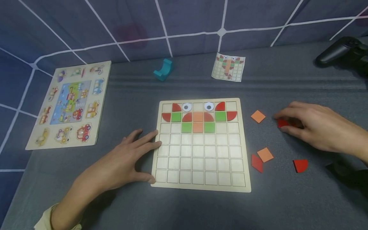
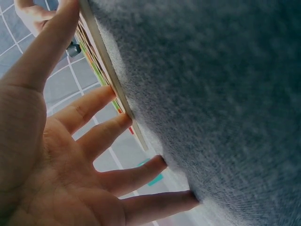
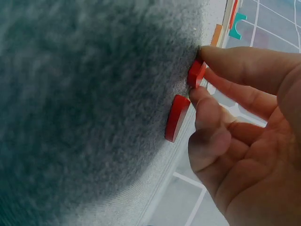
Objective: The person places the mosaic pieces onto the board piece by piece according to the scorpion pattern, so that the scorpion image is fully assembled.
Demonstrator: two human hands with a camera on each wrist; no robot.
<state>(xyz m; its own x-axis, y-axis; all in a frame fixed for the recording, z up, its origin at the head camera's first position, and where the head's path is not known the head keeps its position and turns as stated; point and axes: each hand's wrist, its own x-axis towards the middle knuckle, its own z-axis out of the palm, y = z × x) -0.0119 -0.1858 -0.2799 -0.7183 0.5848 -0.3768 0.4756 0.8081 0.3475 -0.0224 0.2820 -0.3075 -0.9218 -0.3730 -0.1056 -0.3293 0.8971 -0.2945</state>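
In the head view, your right hand (image 1: 316, 126) pinched a red piece (image 1: 283, 123) beyond the board's (image 1: 197, 151) right edge; your left hand (image 1: 126, 159) spread along its left. The left wrist view showed two fingertips (image 2: 107, 93) against that edge. In the right wrist view, the piece seemed light, stiff, best taken by its sides, above the grey fabric-like bench (image 1: 129, 210), grid-patterned backdrop (image 1: 195, 19) beyond.

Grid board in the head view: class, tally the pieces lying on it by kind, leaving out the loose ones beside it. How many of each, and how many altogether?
Red pieces: 6
Green pieces: 4
Orange pieces: 2
Eye pieces: 2
Total on the grid board: 14
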